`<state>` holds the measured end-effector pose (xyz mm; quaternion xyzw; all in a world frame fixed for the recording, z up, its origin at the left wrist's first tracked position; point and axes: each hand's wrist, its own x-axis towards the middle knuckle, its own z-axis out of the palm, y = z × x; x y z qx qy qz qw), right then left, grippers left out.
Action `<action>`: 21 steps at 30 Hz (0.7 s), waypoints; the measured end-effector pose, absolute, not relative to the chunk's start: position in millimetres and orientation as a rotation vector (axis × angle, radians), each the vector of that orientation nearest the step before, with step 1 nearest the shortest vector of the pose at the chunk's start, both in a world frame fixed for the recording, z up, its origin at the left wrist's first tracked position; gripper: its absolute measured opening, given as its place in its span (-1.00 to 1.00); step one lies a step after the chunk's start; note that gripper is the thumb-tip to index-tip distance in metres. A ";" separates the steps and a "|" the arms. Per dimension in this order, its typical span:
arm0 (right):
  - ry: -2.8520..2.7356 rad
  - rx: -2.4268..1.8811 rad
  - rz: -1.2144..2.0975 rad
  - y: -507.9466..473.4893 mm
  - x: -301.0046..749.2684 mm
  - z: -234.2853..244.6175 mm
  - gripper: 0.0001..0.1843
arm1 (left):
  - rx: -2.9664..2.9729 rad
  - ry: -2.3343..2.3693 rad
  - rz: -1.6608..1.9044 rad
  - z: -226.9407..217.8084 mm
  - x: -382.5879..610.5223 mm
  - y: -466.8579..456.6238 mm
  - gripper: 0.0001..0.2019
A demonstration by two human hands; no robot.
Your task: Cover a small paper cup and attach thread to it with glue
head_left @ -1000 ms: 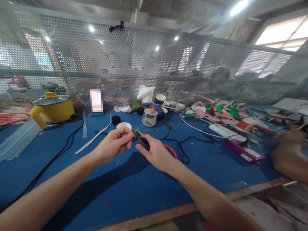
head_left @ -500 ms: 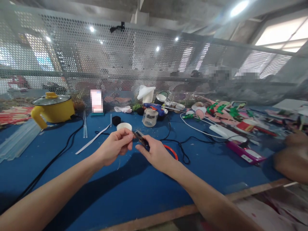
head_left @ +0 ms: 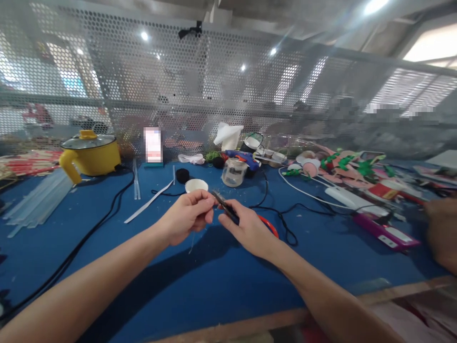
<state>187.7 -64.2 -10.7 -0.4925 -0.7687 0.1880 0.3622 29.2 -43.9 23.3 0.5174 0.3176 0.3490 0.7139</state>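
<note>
My left hand (head_left: 189, 214) is closed in a pinch in front of me, over the blue table. Whatever lies between its thumb and forefinger is too small to make out. My right hand (head_left: 250, 228) grips a dark hand tool with narrow blades (head_left: 225, 206), which could be scissors or pliers. The tool's tip is close to the left fingertips; I cannot tell whether they touch. A red curved piece (head_left: 270, 226) shows behind the right hand, and whether it belongs to the tool is unclear. Just beyond the left hand stands a white round cup (head_left: 196, 185).
Behind the hands are a clear jar (head_left: 233, 173), a blue glue gun (head_left: 246, 158) and a black round piece (head_left: 183, 176). Left stands a yellow pot (head_left: 94, 157) near clear sticks (head_left: 41, 200). Right lie a purple power strip (head_left: 383, 232), cables and a co-worker's arm (head_left: 442, 233).
The whole view has shifted, so the table things appear farther right. Both hands keep their grips, with the tool still at the left fingertips. The co-worker's arm is now closer to the right edge.
</note>
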 end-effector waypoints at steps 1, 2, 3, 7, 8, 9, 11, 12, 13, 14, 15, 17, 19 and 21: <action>-1.981 -1.272 0.498 -64.0 187.7 -10.5 -0.67 | 1.145 0.705 0.777 23.4 29.3 -44.1 -0.85; -1.981 -1.278 0.517 -63.6 187.7 -10.2 -0.66 | 1.146 0.705 0.780 23.3 29.4 -44.0 -0.85; -1.977 -1.285 0.538 -63.2 187.9 -9.9 -0.66 | 1.147 0.702 0.783 23.0 29.5 -43.6 -0.85; -1.958 -1.258 0.634 -62.0 189.4 -9.4 -0.65 | 1.149 0.674 0.765 21.1 29.8 -41.4 -0.88; -1.958 -1.244 0.651 -61.8 189.9 -9.5 -0.66 | 1.148 0.667 0.757 20.7 29.9 -41.1 -0.88; -1.959 -1.234 0.662 -61.8 190.3 -9.6 -0.66 | 1.145 0.663 0.752 20.4 30.1 -40.9 -0.88; -1.967 -1.235 0.660 -61.8 190.7 -10.0 -0.66 | 1.135 0.664 0.746 20.2 30.6 -40.8 -0.88; -1.974 -1.242 0.651 -61.9 190.6 -10.1 -0.66 | 1.129 0.669 0.749 20.1 31.0 -40.8 -0.88; -1.981 -1.251 0.641 -62.0 190.4 -10.3 -0.66 | 1.122 0.676 0.753 20.1 31.4 -40.7 -0.88; -1.986 -1.258 0.632 -62.1 189.9 -10.5 -0.66 | 1.116 0.685 0.759 20.0 31.9 -40.5 -0.87; -1.987 -1.264 0.626 -62.1 189.4 -10.6 -0.66 | 1.114 0.693 0.766 19.8 32.4 -40.3 -0.87; -1.983 -1.273 0.616 -62.2 188.3 -10.9 -0.66 | 1.118 0.710 0.779 19.2 33.3 -40.0 -0.87; -1.977 -1.287 0.599 -62.2 187.6 -11.1 -0.67 | 1.129 0.724 0.789 18.4 34.1 -39.8 -0.87; -1.977 -1.299 0.580 -62.0 187.3 -11.1 -0.68 | 1.141 0.736 0.801 17.6 34.5 -39.8 -0.87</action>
